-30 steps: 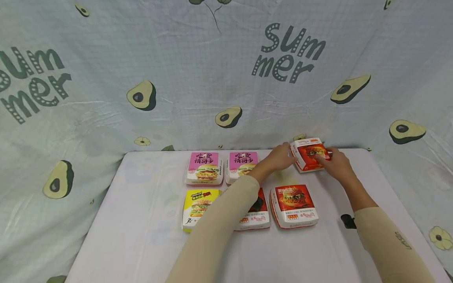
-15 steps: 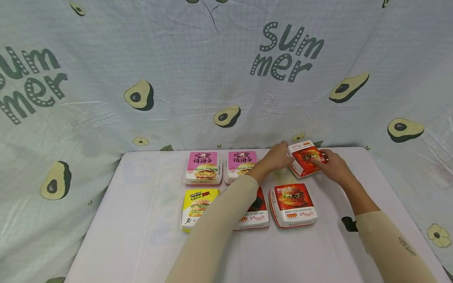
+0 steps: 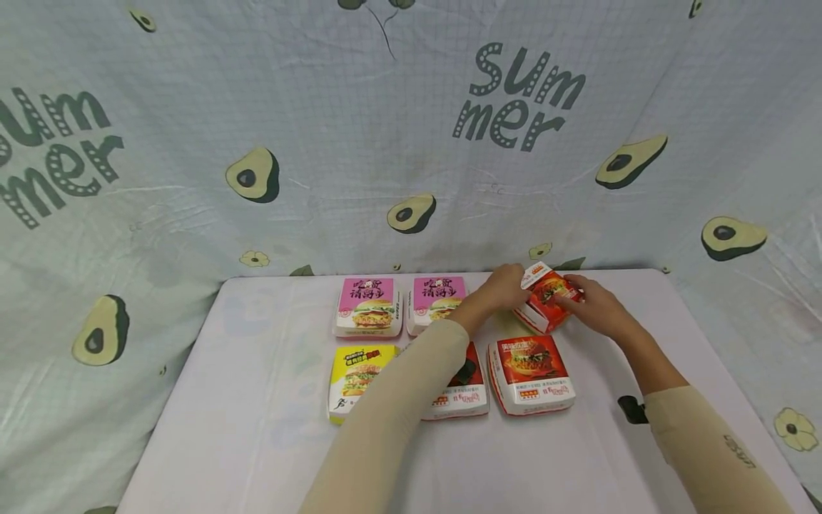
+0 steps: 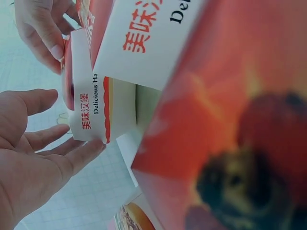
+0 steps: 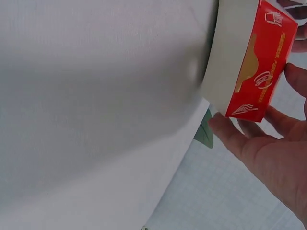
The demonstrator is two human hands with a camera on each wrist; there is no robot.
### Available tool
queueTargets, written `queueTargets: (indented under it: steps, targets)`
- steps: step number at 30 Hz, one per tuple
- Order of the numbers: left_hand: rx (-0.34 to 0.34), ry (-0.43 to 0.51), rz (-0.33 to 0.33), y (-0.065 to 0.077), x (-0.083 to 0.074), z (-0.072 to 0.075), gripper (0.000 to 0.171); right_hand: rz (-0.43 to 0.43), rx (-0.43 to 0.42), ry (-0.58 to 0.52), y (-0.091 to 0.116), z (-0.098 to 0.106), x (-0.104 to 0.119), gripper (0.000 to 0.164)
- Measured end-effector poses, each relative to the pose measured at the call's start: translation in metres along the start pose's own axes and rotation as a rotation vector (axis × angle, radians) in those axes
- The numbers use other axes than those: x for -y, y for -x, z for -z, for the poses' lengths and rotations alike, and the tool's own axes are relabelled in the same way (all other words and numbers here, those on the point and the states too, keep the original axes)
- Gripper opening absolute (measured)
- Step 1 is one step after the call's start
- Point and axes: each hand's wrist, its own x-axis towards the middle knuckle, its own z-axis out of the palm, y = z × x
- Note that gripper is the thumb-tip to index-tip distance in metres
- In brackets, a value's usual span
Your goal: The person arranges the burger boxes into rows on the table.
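A red and white burger box (image 3: 547, 296) is held at a tilt near the table's back edge, turned askew to the others. My right hand (image 3: 599, 308) grips its right side, thumb over the top and fingers (image 5: 233, 135) beneath. My left hand (image 3: 503, 287) is at the box's left side. In the left wrist view its fingers (image 4: 72, 160) are stretched out, fingertips at the lower edge, while the thumb stands apart from the box. Just in front sits another red burger box (image 3: 531, 368) on the table.
Two pink burger boxes, one left (image 3: 369, 308) and one right (image 3: 432, 300), stand at the back. In front are a yellow box (image 3: 357, 371) and a red box (image 3: 464, 401), partly covered by my left forearm. A printed cloth (image 3: 321, 157) hangs behind the white table (image 3: 244, 400).
The held box has turned clockwise in the head view and come slightly nearer to the front red box. My right hand has shifted slightly forward with it; the other boxes stay put.
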Motion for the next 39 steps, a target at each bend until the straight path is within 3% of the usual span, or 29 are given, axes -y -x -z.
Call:
queueTargets:
  steps: [7,17,29,37,39]
  targets:
    - [0.013,-0.117,0.003,0.001,0.002,-0.003,0.034,-0.032,-0.109,-0.002,0.008,-0.011,0.002,0.078]
    - [0.014,-0.163,-0.007,0.007,-0.001,-0.001,0.044,-0.014,-0.171,0.044,0.014,-0.017,0.003,0.071]
    - [-0.011,-0.124,0.079,0.008,-0.002,-0.004,0.077,-0.014,-0.115,-0.031,0.002,-0.012,0.008,0.068]
    - [0.0,-0.117,0.14,0.017,-0.008,-0.001,0.099,0.017,-0.194,-0.047,-0.001,-0.015,0.015,0.057]
    - [-0.002,-0.128,0.152,0.02,-0.01,0.003,0.098,0.014,-0.222,-0.042,0.001,-0.015,0.016,0.057]
